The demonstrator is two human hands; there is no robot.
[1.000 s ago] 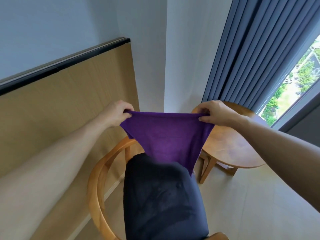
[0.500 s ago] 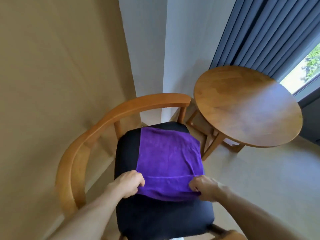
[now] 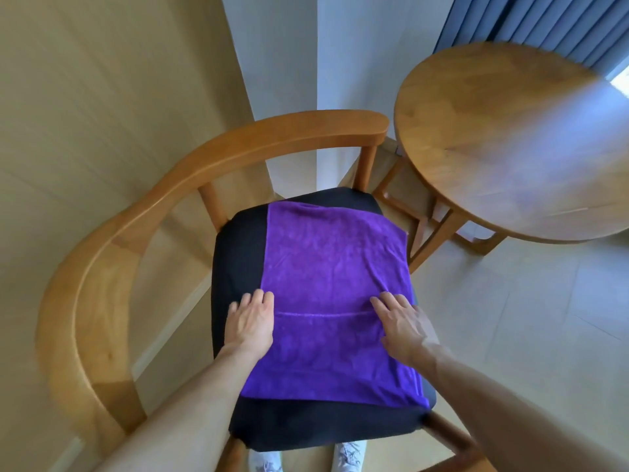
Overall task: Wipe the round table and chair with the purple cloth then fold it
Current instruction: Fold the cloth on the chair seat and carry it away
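Clearly the folding step is in hand, judging by how things lie: the wooden armchair (image 3: 112, 253) fills the left and middle of the view, and the round table (image 3: 510, 137) is seen just beside it to the right, bare and apart from the hands. On the chair's black seat cushion (image 3: 238, 253) the purple cloth (image 3: 333, 267) is laid flat, a hem line being visible across its near part. The left hand (image 3: 250, 323) is rested on the cloth's left edge with fingers straight and spread, and the right hand (image 3: 403, 325) is pressed flat near the right edge, likewise spread; nothing is pinched. Next, it is judged, two corners must be pinched and one edge brought evenly over onto the opposite one, with creases smoothed out
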